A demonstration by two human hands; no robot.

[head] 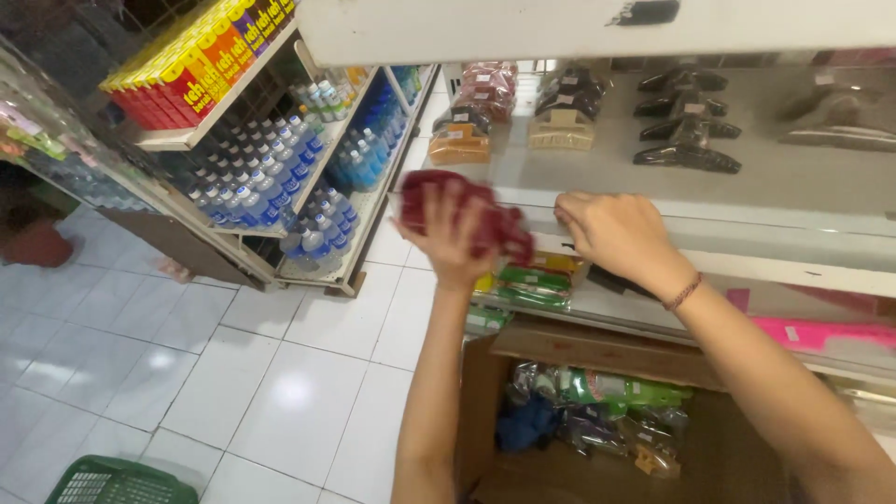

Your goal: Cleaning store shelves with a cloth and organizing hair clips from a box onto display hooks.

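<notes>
Showing as soft, matt dark-red cloth bunched in the left hand; lying below, a matt brown cardboard box filled with crinkly, glossy plastic packets. Gleaming underfoot, smooth glossy white floor tiles. Looking smooth and painted white, the shelf, carrying shiny plastic hair clips.

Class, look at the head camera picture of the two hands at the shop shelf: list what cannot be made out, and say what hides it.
1. Red packet in the left hand: motion blur; its kind is unclear.
2. Right hand fingertips: curled over the shelf edge, so any grasp is hidden.
3. Cardboard box: cut off by the bottom edge.
4. Green basket: cut off by the bottom edge.
5. Hair clips on the shelf: too small and soft for detail.
</notes>
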